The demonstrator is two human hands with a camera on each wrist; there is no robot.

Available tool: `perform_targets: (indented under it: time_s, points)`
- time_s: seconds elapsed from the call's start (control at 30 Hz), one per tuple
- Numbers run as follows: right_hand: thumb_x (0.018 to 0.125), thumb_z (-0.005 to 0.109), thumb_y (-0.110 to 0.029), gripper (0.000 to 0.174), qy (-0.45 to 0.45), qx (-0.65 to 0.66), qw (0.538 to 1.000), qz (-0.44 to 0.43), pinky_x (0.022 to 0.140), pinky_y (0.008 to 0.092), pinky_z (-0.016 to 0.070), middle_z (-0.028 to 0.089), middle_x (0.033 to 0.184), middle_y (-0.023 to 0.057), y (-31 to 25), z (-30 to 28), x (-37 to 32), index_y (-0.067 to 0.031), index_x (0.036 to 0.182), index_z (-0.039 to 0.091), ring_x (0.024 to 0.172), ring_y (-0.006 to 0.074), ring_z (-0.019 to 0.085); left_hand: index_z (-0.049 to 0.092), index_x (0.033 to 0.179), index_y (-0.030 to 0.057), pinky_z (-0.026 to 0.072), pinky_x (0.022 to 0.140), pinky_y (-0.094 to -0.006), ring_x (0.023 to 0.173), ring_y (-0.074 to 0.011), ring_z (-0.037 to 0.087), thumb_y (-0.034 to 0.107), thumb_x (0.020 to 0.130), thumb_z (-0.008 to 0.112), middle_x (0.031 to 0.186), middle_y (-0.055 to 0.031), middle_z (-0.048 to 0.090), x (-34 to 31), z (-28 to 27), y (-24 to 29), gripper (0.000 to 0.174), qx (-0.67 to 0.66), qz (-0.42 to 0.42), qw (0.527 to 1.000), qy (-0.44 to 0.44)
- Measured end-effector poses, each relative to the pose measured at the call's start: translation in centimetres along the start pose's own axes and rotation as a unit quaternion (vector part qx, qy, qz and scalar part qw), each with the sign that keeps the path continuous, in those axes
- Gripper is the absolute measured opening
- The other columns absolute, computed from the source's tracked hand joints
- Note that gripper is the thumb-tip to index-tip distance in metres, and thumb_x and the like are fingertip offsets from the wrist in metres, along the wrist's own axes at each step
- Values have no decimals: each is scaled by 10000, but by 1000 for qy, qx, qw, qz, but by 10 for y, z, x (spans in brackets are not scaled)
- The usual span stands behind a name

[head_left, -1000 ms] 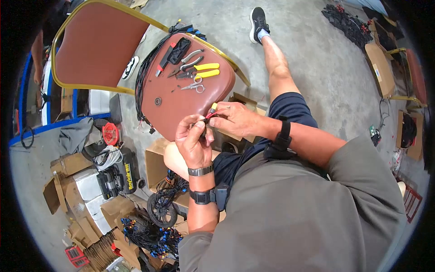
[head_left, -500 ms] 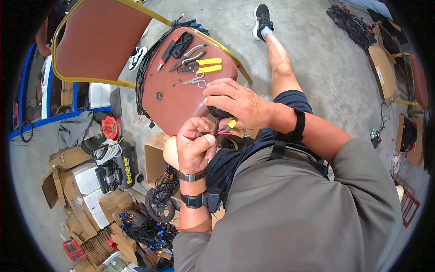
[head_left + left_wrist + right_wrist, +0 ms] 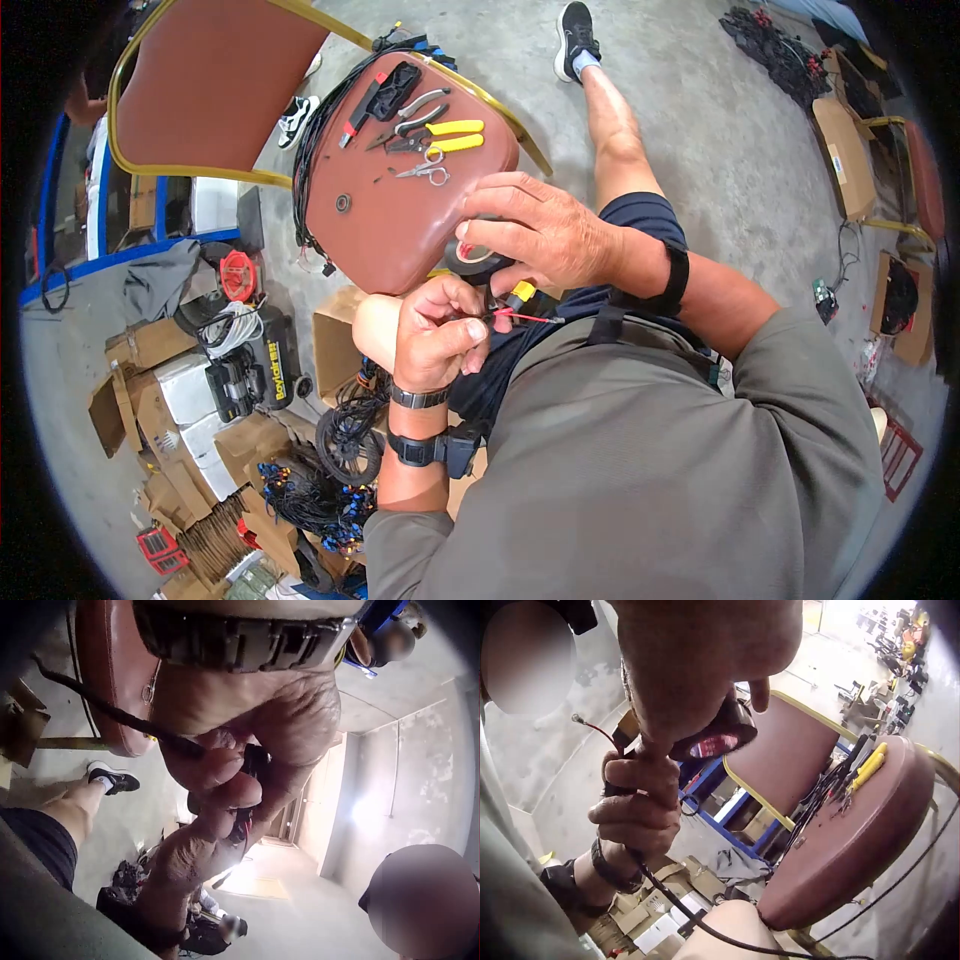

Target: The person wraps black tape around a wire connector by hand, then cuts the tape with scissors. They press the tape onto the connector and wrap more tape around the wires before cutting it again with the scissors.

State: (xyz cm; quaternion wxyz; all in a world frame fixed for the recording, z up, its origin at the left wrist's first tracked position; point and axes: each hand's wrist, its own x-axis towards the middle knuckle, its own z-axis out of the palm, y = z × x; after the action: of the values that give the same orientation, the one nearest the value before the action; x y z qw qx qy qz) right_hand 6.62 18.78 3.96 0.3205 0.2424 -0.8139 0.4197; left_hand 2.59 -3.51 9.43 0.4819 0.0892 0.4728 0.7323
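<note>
The brown seat (image 3: 400, 230) is at eleven o'clock in the head view and carries several tools. The black cable (image 3: 682, 913) leaves the left hand (image 3: 440, 335) toward four o'clock in the right wrist view; this hand pinches it between thumb and bent fingers. The right hand (image 3: 560, 235) is at two o'clock from the left. On the seat lie the yellow cutters (image 3: 450, 145), with the pliers (image 3: 422, 122) just beside at ten o'clock and the scissors (image 3: 425, 169) at seven. Smaller is the tape roll (image 3: 740, 729), which the right hand holds. The yellow connector (image 3: 522, 291) is at two o'clock from the left hand, and the thin red wire (image 3: 535, 318) points to three.
</note>
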Motion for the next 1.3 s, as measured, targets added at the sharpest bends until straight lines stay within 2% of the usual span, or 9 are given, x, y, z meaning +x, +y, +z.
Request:
perform_targets:
  time_s: [0.07,0.27,0.47,0.6,0.63,0.73,0.97,1.17,1.3]
  points:
    - [707,824,-325,647,-36,32,998,50,938,451,508,586,1213,153,-2,3,-12,-38,1234,583,1104,362,589,581,865,-5,417,391,-216,448,-121,537,-10,828,706,769,-122,645,-1,-1,-3,130,13,3,1000,8]
    - [757,828,-206,550,-100,155,964,191,878,393,520,621,1089,145,1,15,-41,-38,1228,597,1022,320,613,598,875,-6,438,407,-217,467,-133,565,-27,810,705,902,-221,694,-2,-10,-9,127,103,-28,993,48]
    - [794,686,-125,498,-184,413,812,369,842,340,531,695,1031,86,21,19,-52,-21,1277,621,953,192,654,637,910,6,447,436,-206,526,-93,589,-91,774,736,907,-104,685,-1,-9,-11,194,123,-38,989,78]
    - [917,611,-189,430,-209,446,719,491,774,294,503,663,1032,37,31,8,-42,-20,1312,611,897,125,604,644,912,4,458,456,-203,563,-86,595,-89,768,758,920,-79,672,-2,-9,-9,206,160,-36,982,96]
    - [985,562,-264,436,-218,415,735,489,710,280,483,661,974,27,25,3,-36,-14,1342,578,834,103,588,646,910,2,463,463,-202,577,-84,598,-86,768,765,916,-72,668,-2,-8,-8,205,168,-38,980,99]
    - [989,589,-300,493,-172,441,723,503,662,278,473,656,940,39,14,9,-30,-10,1383,527,804,101,582,662,911,-8,484,501,-203,630,-83,609,-86,769,779,918,-61,662,1,-2,-8,200,189,-52,976,95]
    - [941,658,-264,555,-274,376,741,484,621,273,475,669,859,60,22,18,-26,17,1391,497,768,107,604,689,915,-19,506,563,-212,671,-85,611,-87,776,793,893,-48,662,5,-4,-18,187,216,-46,972,78]
    - [916,678,-92,516,-199,440,743,463,626,256,508,667,854,51,22,17,-16,-13,1393,498,744,90,613,693,915,-21,494,546,-210,623,-78,601,-56,778,809,811,-45,682,9,-3,-28,183,216,-67,968,105]
    - [930,666,-29,517,-91,504,757,405,641,243,520,669,964,45,21,19,-9,-64,1413,487,821,81,624,697,920,-18,468,506,-206,574,-79,594,-37,781,810,774,-49,689,13,-6,-31,180,224,-95,961,130]
